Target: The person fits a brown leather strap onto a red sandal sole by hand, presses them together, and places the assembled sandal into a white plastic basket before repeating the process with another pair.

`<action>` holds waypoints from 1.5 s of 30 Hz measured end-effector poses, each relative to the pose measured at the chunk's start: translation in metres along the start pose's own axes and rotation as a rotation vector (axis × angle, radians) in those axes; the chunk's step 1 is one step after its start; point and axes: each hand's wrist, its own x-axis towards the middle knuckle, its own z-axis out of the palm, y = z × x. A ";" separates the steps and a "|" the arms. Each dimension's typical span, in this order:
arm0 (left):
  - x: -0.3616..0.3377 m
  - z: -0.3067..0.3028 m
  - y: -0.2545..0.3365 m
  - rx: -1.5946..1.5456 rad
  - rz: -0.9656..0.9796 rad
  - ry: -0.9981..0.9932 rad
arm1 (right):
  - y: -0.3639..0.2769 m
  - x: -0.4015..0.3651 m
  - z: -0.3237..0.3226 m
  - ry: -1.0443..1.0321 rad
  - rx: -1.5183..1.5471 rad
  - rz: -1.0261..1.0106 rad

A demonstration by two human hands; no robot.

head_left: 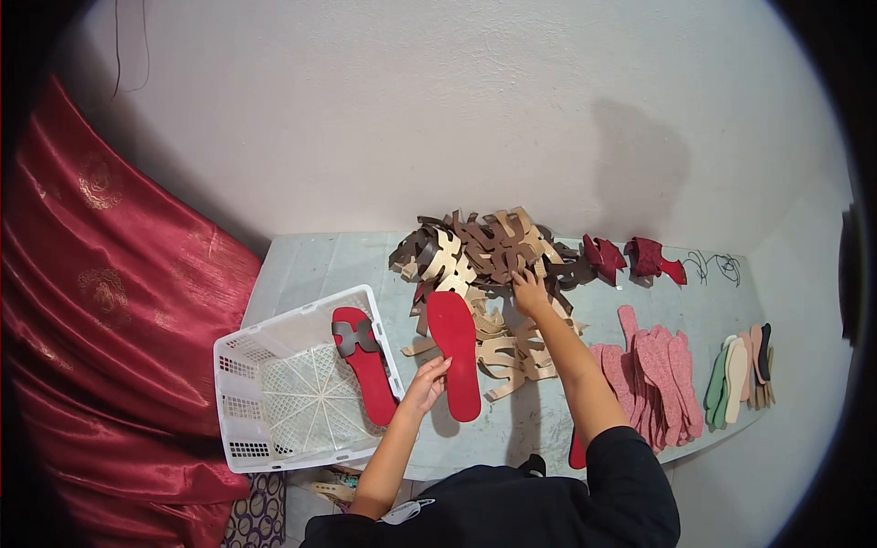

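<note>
My left hand [426,387] is closed on the edge of a red shoe sole [452,342], holding it upright above the table. Over a heap of brown sandal straps [501,251], my right hand [529,294] has its fingers apart at the pile's near edge; whether it touches a strap is hard to see. Beige straps [512,361] lie loose below that heap. Just left of the held sole, a red sandal [367,370] with a dark strap fitted across it leans on the rim of a white plastic basket [373,315].
Pink soles [662,379] are stacked on the right of the table [315,260]. Farther right lie green, cream and dark soles [734,379]. Dark red straps [647,258] and black cord [717,268] sit along the back by the wall. A red curtain [119,320] hangs at the left.
</note>
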 end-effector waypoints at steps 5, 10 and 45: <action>-0.002 0.003 0.002 -0.014 -0.032 0.012 | 0.013 -0.014 -0.014 0.384 0.335 -0.114; -0.003 0.005 0.006 0.007 -0.049 -0.011 | 0.028 -0.040 -0.046 0.716 0.948 -0.280; -0.070 0.062 -0.033 0.638 -0.241 -0.387 | -0.014 -0.212 -0.094 0.420 1.219 -0.424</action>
